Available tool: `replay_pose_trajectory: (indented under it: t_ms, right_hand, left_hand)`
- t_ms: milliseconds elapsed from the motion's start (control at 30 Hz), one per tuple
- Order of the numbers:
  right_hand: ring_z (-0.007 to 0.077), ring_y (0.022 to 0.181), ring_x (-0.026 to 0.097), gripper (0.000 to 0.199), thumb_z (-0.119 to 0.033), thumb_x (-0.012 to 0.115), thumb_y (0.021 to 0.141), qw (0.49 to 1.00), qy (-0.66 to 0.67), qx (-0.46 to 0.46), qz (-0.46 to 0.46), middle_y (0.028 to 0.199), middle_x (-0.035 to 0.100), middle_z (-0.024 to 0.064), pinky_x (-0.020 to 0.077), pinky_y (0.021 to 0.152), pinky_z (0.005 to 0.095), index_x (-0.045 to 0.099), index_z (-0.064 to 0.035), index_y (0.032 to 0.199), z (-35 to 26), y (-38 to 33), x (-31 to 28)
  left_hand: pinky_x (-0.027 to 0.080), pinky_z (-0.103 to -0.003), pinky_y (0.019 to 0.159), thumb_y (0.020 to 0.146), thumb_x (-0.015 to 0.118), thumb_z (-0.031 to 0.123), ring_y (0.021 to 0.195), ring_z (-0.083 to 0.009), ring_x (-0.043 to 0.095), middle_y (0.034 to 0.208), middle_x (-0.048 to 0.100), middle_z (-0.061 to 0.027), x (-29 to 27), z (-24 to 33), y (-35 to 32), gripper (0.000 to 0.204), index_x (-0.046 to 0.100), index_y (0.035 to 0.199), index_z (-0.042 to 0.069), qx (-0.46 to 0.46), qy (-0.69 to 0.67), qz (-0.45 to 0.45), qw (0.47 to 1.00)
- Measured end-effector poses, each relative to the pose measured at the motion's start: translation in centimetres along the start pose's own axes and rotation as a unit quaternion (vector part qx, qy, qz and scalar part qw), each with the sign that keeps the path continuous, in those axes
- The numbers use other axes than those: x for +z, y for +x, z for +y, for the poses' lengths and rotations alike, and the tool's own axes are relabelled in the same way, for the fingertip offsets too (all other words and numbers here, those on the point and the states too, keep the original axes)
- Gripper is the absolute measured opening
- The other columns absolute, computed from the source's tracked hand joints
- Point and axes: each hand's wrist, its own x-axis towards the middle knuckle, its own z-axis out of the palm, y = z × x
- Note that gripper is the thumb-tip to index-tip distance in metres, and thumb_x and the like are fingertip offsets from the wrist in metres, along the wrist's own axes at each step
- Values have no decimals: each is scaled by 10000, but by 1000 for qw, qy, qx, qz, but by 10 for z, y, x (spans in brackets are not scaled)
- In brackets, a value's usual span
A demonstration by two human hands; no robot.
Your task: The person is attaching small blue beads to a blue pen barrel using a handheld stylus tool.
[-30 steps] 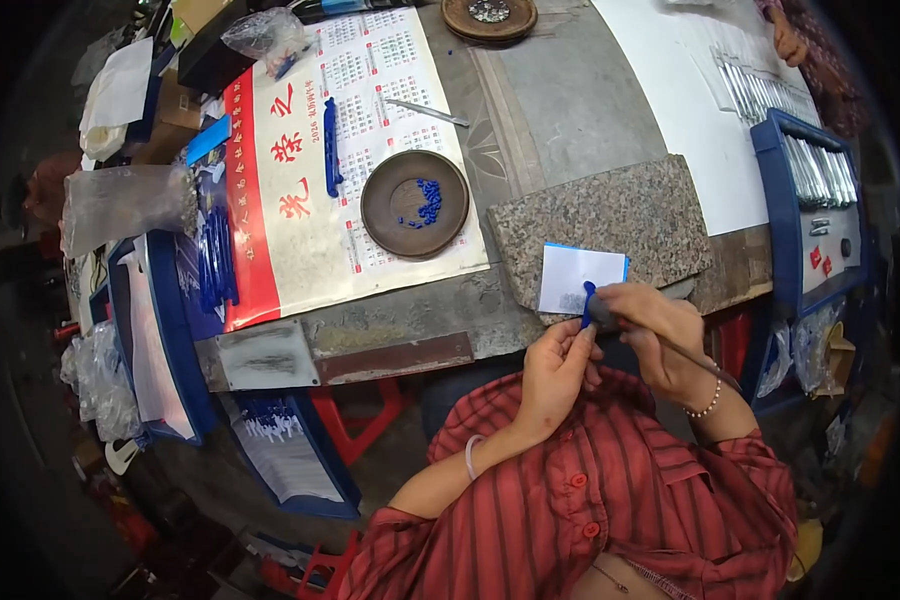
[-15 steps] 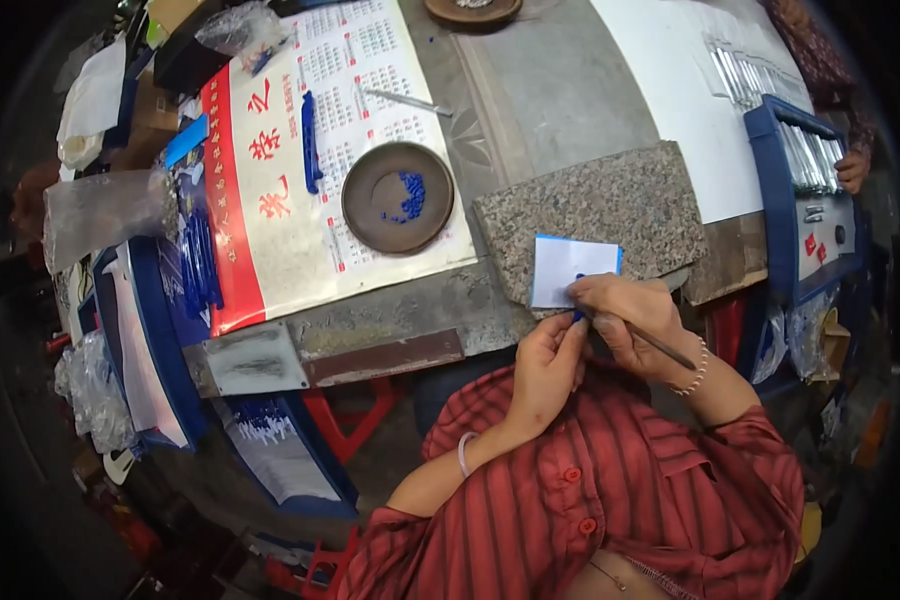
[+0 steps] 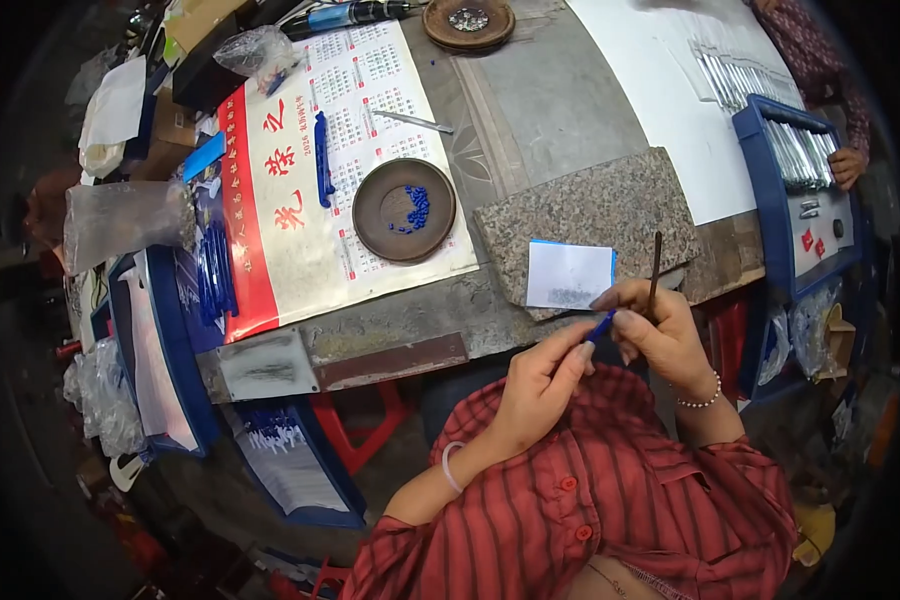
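Note:
My left hand (image 3: 538, 388) pinches a small blue piece (image 3: 600, 325) at its fingertips, just off the table's near edge. My right hand (image 3: 660, 335) touches the same blue piece and grips a thin dark stick (image 3: 654, 270) that points up and away. Just beyond both hands a white paper card with a blue edge (image 3: 568, 274) lies on a speckled granite slab (image 3: 590, 215). A round brown dish (image 3: 404, 209) with several small blue beads sits to the left of the slab.
A wall calendar sheet (image 3: 315, 200) covers the table under the dish, with a blue pen (image 3: 322, 158) on it. Blue trays (image 3: 165, 350) hang at the left edge. Another blue tray of metal parts (image 3: 795, 170) is at the right, beside another person's hand (image 3: 847, 165). A second brown dish (image 3: 468, 20) sits far back.
Both hands have drawn slightly back from the white card toward my body. The dark stick in my right hand now stands more upright.

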Motion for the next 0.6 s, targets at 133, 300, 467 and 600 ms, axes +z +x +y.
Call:
replay_pose_trajectory:
  t_ms: [133, 300, 467, 600]
  right_hand:
    - [43, 483, 440, 178, -108, 522, 884, 998, 47, 29, -27, 630, 504, 0, 365, 457, 174, 573, 29, 985, 3, 1, 3]
    - [31, 483, 441, 176, -92, 493, 898, 996, 66, 10, -59, 635, 506, -6, 356, 452, 166, 581, 28, 991, 6, 1, 4]
    - [31, 477, 434, 180, -82, 475, 900, 995, 79, 18, -55, 620, 498, -11, 349, 448, 169, 591, 31, 978, 10, 0, 4]
    - [30, 477, 435, 180, -81, 475, 899, 994, 90, 36, -48, 614, 495, -14, 348, 448, 169, 593, 33, 973, 9, 1, 4]
  left_hand:
    - [450, -195, 601, 927, 498, 130, 681, -67, 542, 835, 573, -36, -4, 5, -4, 290, 501, 1193, 13, -52, -130, -36, 990]
    - [489, -237, 621, 900, 529, 85, 711, -116, 583, 891, 580, -65, -6, 0, -5, 255, 491, 1139, 5, -94, -267, -74, 956]
    - [488, -237, 615, 895, 536, 81, 703, -120, 583, 888, 578, -69, -3, 3, -6, 250, 486, 1127, 2, -99, -259, -64, 959]
    - [488, -236, 583, 909, 509, 94, 664, -126, 581, 879, 577, -74, -2, 1, -6, 237, 485, 1126, 0, -103, -271, -50, 956]
